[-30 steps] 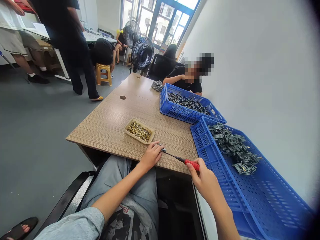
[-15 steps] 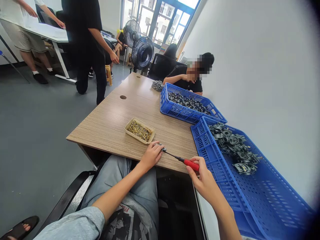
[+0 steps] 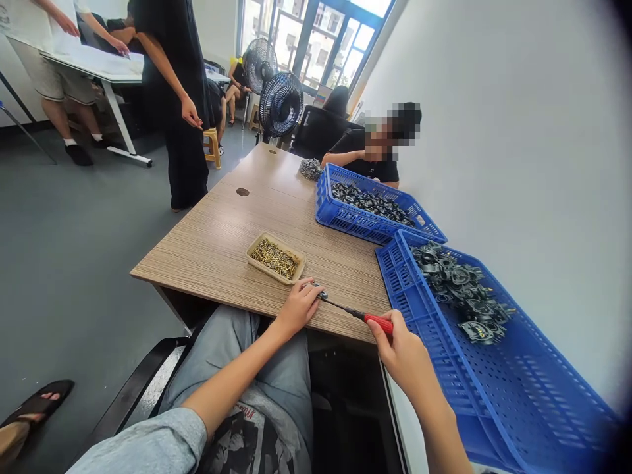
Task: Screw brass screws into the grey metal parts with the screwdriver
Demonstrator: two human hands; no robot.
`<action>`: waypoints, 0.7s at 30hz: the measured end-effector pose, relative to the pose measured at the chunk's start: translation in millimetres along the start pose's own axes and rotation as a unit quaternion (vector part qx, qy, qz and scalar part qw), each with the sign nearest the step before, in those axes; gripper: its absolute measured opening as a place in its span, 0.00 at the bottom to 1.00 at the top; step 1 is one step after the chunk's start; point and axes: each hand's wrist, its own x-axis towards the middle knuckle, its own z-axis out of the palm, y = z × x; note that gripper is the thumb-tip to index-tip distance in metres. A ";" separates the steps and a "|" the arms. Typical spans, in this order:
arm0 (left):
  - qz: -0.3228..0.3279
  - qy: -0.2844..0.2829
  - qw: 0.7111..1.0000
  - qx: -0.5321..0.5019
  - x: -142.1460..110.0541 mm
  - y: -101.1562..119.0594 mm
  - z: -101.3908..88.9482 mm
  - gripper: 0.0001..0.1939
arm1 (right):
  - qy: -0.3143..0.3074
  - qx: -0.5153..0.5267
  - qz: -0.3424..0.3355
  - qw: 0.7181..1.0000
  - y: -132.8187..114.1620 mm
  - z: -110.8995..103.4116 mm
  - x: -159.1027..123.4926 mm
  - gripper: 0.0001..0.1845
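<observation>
Near the table's front edge my left hand [image 3: 299, 306] is closed over a small grey metal part [image 3: 322, 294], mostly hidden under the fingers. My right hand [image 3: 402, 342] grips the red handle of a screwdriver [image 3: 379, 323]. Its dark shaft points left, and the tip meets the part beside my left fingertips. Just beyond my left hand stands a shallow beige tray [image 3: 253, 262] full of small brass-coloured pieces that look like screws or jets.
A blue crate [image 3: 459, 368] with grey metal castings [image 3: 459, 280] lies to my right. Behind it, another blue crate [image 3: 340, 220] holds dark parts. A seated person [image 3: 360, 161] is at the far end of the wooden table [image 3: 207, 243]; a person in black [image 3: 172, 99] stands left.
My right hand has shifted and turned slightly around the screwdriver handle. My left hand and the part stay in place. The person in black at the left has changed position.
</observation>
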 end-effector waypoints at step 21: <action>-0.003 0.001 1.000 -0.004 0.9 0.1 -0.5 0.19 | -0.002 -0.003 0.003 1.000 -0.1 3.3 -0.5 0.17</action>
